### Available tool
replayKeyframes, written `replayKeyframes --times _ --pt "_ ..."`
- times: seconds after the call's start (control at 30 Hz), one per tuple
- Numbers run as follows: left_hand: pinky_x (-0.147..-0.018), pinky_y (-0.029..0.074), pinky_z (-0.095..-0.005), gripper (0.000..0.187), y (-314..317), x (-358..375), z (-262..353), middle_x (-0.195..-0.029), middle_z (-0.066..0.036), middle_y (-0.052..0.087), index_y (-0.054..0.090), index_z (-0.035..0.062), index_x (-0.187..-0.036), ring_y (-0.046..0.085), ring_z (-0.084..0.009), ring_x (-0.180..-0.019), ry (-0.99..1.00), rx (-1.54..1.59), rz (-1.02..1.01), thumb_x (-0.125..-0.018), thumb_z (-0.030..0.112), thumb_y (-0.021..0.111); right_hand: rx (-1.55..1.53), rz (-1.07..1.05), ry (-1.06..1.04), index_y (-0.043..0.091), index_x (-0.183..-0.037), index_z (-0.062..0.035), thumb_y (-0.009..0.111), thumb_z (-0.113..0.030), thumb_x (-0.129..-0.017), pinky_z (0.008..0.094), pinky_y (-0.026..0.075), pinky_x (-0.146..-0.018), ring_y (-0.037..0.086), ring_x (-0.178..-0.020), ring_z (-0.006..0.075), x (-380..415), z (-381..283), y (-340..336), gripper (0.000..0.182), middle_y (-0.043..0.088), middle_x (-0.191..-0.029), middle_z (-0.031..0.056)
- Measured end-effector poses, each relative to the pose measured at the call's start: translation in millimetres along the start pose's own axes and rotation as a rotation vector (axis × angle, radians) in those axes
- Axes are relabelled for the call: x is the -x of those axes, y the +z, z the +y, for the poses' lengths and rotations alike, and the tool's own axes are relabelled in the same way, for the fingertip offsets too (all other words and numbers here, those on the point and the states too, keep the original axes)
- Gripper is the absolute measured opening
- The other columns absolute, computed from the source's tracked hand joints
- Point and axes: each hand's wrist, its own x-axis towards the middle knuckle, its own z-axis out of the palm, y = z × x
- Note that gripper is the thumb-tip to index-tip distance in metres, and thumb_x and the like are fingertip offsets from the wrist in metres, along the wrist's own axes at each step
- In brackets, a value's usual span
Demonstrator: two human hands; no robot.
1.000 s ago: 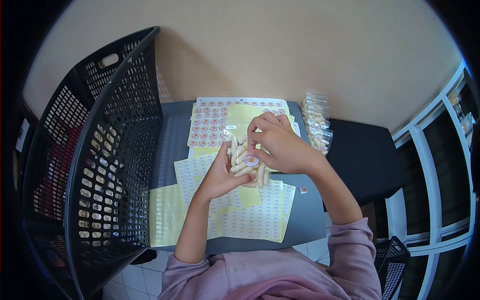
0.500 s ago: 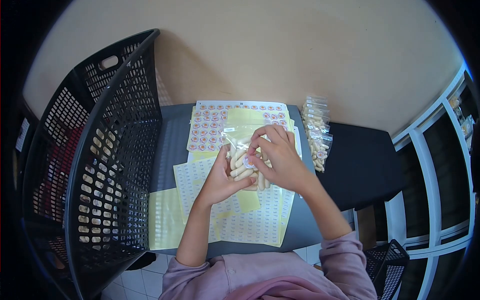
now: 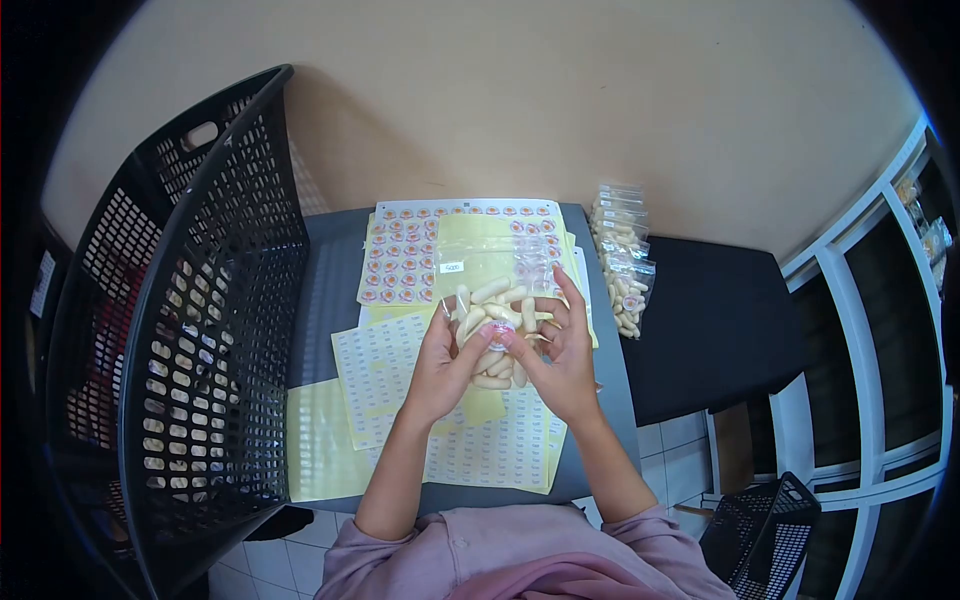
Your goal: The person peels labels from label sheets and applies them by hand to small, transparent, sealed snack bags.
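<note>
A clear plastic bag (image 3: 492,291) of pale, finger-shaped pieces is held between my two hands above the sheets. Near its top left is a small white label (image 3: 452,267). A round pink-and-white sticker (image 3: 501,334) lies on the bag's front, with both thumbs pressed at its edges. My left hand (image 3: 447,362) is closed round the bag's left side. My right hand (image 3: 562,357) grips the right side, its index finger raised along the edge. Some of the fingers behind the bag are partly hidden.
Sheets of round stickers (image 3: 400,250) and sheets of small printed labels (image 3: 490,450) cover part of the grey table (image 3: 325,300). A row of filled bags (image 3: 622,270) lies at the right, beside a black surface (image 3: 710,320). A tall black basket (image 3: 215,330) stands left.
My right hand has moved from pinching at the sticker on the bag's front to gripping the bag's right side. Both thumbs now press at the sticker.
</note>
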Motion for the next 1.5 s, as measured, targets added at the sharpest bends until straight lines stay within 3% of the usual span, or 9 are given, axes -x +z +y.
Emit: replayKeyframes --times 0.77,0.97,1.03,1.1,1.13,1.2,1.3,1.43,1.5 --pt "-0.07 0.047 -0.024 0.035 70 -13 -23 -0.097 -0.01 0.055 0.039 -0.0023 -0.11 0.055 -0.0113 -0.086 -0.092 0.098 0.021 -0.081 0.011 0.054 -0.086 0.09 -0.015 0.008 -0.132 -0.0028 0.066 -0.001 -0.068 0.0253 0.043 -0.075 0.051 -0.09 0.0169 23 23 -64 0.087 0.046 -0.103 0.0143" --pt "-0.069 0.047 -0.0228 0.038 85 -12 -48 -0.096 -0.011 0.055 0.038 -0.0027 -0.11 0.055 -0.0115 -0.085 -0.101 -0.158 -0.052 -0.079 0.007 0.057 -0.217 0.164 0.157 0.008 -0.131 -0.0016 0.066 -0.001 -0.069 0.0231 0.044 -0.074 0.051 -0.089 0.0144 38 37 -90 0.085 0.046 -0.103 0.0138" --pt "-0.069 0.047 -0.0224 0.04 96 -12 -58 -0.095 -0.011 0.055 0.038 -0.0031 -0.111 0.055 -0.0117 -0.085 -0.097 -0.13 -0.026 -0.078 0.008 0.057 -0.188 0.263 0.133 0.023 -0.127 0.0006 0.065 -0.002 -0.071 0.0225 0.045 -0.072 0.053 -0.086 0.0128 45 44 -98 0.07 0.051 -0.098 0.0117" --pt "-0.069 0.047 -0.023 0.042 106 -13 -65 -0.097 -0.012 0.055 0.034 -0.0021 -0.116 0.054 -0.0123 -0.087 -0.099 -0.158 -0.053 -0.08 0.007 0.055 -0.13 0.102 0.298 0.041 -0.116 0.0022 0.062 -0.002 -0.074 0.022 0.046 -0.07 0.054 -0.082 0.011 50 50 -118 0.047 0.056 -0.091 0.0085" --pt "-0.07 0.046 -0.0239 0.048 110 -13 -72 -0.103 -0.014 0.052 0.029 -0.0006 -0.12 0.053 -0.0131 -0.088 -0.122 -0.106 -0.078 -0.081 0.008 0.054 -0.145 0.173 0.262 0.052 -0.102 0.0021 0.06 -0.003 -0.075 0.022 0.046 -0.07 0.055 -0.079 0.0093 53 47 -123 0.028 0.058 -0.087 0.0061" --pt "-0.079 0.043 -0.0291 0.061 120 -10 -70 -0.122 -0.019 0.038 0.01 0.0047 -0.131 0.048 -0.0195 -0.101 -0.151 -0.125 -0.129 -0.084 0.012 0.049 -0.13 0.233 0.203 0.051 -0.101 0.0019 0.059 -0.003 -0.076 0.0221 0.046 -0.07 0.055 -0.08 0.0094 54 60 -145 0.027 0.058 -0.088 0.0059" --pt "-0.085 0.039 -0.033 0.065 118 -10 -76 -0.128 -0.019 0.03 0.002 0.0058 -0.132 0.041 -0.0248 -0.11 -0.014 -0.308 -0.167 -0.084 0.014 0.046 -0.118 0.482 0.09 0.05 -0.1 0.0023 0.057 -0.005 -0.079 0.0228 0.045 -0.071 0.055 -0.082 0.0106 46 82 -186 0.024 0.057 -0.094 0.0068" --pt "-0.087 0.035 -0.0327 0.049 110 -8 -67 -0.129 -0.012 0.032 0.015 0.008 -0.131 0.037 -0.0224 -0.113 -0.068 -0.303 -0.162 -0.088 0.018 0.038 -0.026 0.586 0.078 0.049 -0.102 0.0036 0.057 -0.006 -0.079 0.0226 0.045 -0.07 0.055 -0.081 0.011 31 144 -226 0.026 0.057 -0.093 0.0087" --pt "-0.089 0.035 -0.035 0.048 108 -7 -59 -0.127 -0.014 0.033 0.02 0.0045 -0.128 0.036 -0.0229 -0.114 -0.074 -0.257 -0.129 -0.086 0.013 0.041 -0.013 0.445 0.119 0.048 -0.104 0.0039 0.058 -0.007 -0.079 0.0232 0.045 -0.07 0.055 -0.082 0.0111 24 169 -230 0.029 0.057 -0.093 0.0088"
